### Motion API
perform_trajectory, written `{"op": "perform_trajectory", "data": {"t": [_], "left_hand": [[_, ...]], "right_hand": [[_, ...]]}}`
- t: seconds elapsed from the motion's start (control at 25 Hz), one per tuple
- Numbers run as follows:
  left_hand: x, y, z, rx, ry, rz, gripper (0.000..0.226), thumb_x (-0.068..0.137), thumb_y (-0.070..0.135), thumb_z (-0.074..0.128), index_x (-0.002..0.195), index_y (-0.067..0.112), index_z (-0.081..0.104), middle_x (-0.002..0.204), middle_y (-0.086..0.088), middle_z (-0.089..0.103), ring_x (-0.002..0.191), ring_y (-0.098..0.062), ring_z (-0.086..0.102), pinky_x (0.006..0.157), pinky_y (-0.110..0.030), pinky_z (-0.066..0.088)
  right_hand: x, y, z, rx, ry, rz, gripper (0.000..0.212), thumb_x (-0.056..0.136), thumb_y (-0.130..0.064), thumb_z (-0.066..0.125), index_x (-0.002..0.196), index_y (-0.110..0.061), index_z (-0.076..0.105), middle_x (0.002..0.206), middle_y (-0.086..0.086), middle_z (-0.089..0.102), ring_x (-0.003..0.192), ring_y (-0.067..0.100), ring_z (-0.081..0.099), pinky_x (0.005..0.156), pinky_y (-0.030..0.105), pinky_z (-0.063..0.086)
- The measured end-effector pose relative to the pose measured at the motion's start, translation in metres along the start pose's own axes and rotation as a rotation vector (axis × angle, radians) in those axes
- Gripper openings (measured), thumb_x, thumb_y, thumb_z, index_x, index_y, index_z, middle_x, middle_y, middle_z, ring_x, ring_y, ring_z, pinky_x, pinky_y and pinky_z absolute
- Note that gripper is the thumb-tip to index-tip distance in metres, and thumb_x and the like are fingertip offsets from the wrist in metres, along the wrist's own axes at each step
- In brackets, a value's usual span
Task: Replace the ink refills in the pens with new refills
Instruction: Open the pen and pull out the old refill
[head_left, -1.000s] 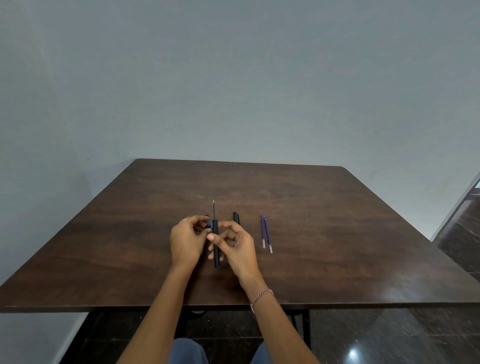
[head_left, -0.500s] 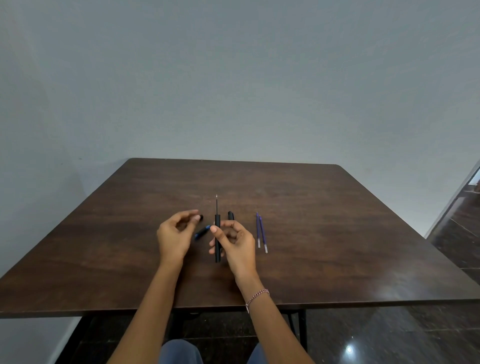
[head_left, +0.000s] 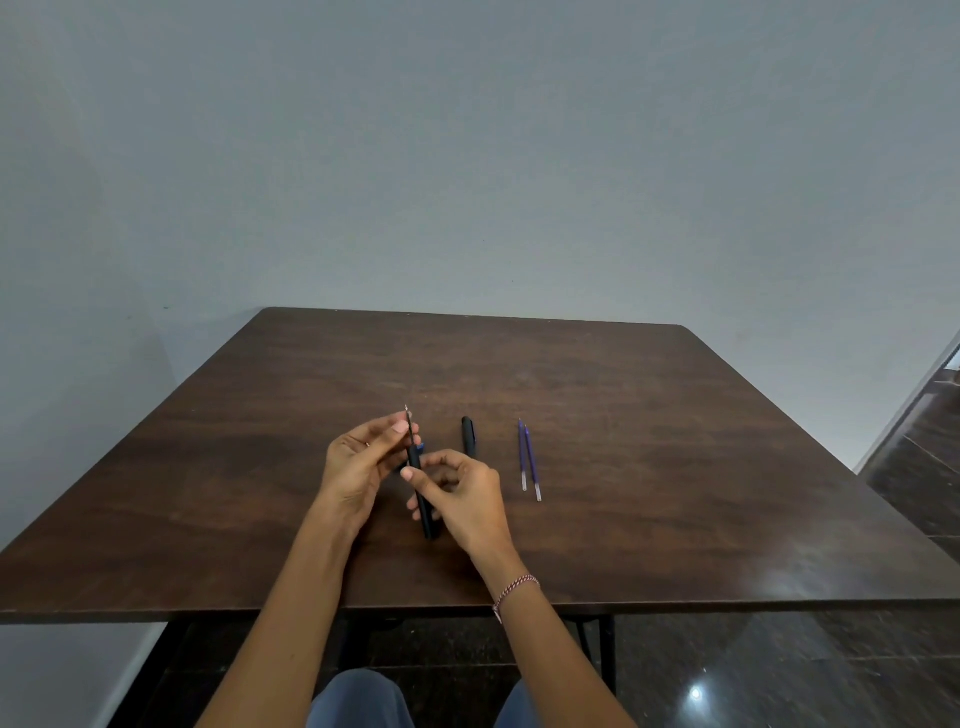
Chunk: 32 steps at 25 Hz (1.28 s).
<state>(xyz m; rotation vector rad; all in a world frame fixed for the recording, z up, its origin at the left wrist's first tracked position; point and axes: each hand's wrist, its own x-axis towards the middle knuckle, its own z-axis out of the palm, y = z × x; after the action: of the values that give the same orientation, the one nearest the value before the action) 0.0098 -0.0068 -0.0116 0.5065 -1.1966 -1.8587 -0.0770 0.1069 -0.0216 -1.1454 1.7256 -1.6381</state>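
Observation:
My right hand (head_left: 462, 493) grips a black pen barrel (head_left: 422, 504) held above the dark wooden table (head_left: 675, 467), tip end pointing away from me. A thin old refill (head_left: 409, 423) sticks out of the barrel's far end, and my left hand (head_left: 358, 462) pinches it between thumb and fingers. A small blue piece (head_left: 421, 446), probably the pen's tip section, shows just behind the barrel. A second black pen (head_left: 469, 435) lies on the table to the right. Two new purple refills (head_left: 529, 460) lie side by side further right.
The table's near edge (head_left: 467, 608) runs just in front of my wrists. A grey wall rises behind the table. Dark glossy floor (head_left: 779, 670) shows below and to the right. A beaded bracelet (head_left: 514, 590) is on my right wrist.
My left hand, which was off to the left a moment ago, has come back to the pen and pinched the protruding refill. The right hand keeps hold of the barrel.

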Motion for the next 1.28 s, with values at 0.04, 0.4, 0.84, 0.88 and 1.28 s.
{"op": "perform_trajectory", "data": {"t": [0.04, 0.4, 0.84, 0.88, 1.28], "left_hand": [[-0.001, 0.000, 0.001, 0.000, 0.005, -0.004, 0.012, 0.072, 0.008, 0.068, 0.080, 0.013, 0.075, 0.077, -0.004, 0.074, 0.071, -0.014, 0.071, 0.061, -0.022, 0.057], [0.003, 0.004, -0.005, -0.170, 0.173, 0.024, 0.019, 0.081, 0.001, 0.064, 0.075, 0.015, 0.075, 0.071, -0.001, 0.073, 0.067, -0.010, 0.069, 0.059, -0.016, 0.055], [0.010, 0.017, -0.007, -0.220, 0.379, 0.048, 0.011, 0.084, 0.001, 0.064, 0.085, 0.012, 0.066, 0.063, 0.004, 0.071, 0.064, -0.005, 0.069, 0.065, -0.015, 0.056], [0.012, 0.021, -0.007, -0.202, 0.399, 0.048, 0.011, 0.085, 0.001, 0.064, 0.084, 0.012, 0.065, 0.061, 0.005, 0.071, 0.062, -0.005, 0.068, 0.065, -0.015, 0.056], [0.042, 0.059, -0.023, 0.085, 0.478, -0.029, 0.019, 0.080, 0.000, 0.069, 0.099, -0.001, 0.066, 0.087, -0.009, 0.066, 0.074, -0.012, 0.065, 0.064, -0.016, 0.056]], "right_hand": [[0.000, 0.000, 0.000, -0.018, -0.008, 0.001, 0.024, 0.084, -0.032, 0.072, 0.103, -0.020, 0.065, 0.064, -0.005, 0.071, 0.060, 0.007, 0.069, 0.055, 0.017, 0.051], [0.002, 0.002, 0.002, -0.085, -0.071, 0.042, 0.035, 0.083, -0.035, 0.072, 0.111, -0.015, 0.064, 0.065, -0.005, 0.071, 0.058, 0.006, 0.069, 0.056, 0.014, 0.052], [0.001, -0.002, 0.003, -0.143, -0.099, 0.062, 0.030, 0.082, -0.033, 0.073, 0.107, -0.020, 0.064, 0.067, -0.005, 0.069, 0.054, -0.001, 0.065, 0.057, 0.013, 0.052], [0.001, -0.003, 0.002, -0.143, -0.098, 0.061, 0.028, 0.082, -0.033, 0.073, 0.106, -0.021, 0.064, 0.067, -0.005, 0.069, 0.054, 0.000, 0.065, 0.057, 0.013, 0.053], [0.004, 0.001, 0.002, -0.087, -0.067, 0.023, 0.022, 0.081, -0.033, 0.074, 0.098, -0.024, 0.063, 0.065, -0.004, 0.070, 0.057, 0.004, 0.066, 0.061, 0.017, 0.054]]}}
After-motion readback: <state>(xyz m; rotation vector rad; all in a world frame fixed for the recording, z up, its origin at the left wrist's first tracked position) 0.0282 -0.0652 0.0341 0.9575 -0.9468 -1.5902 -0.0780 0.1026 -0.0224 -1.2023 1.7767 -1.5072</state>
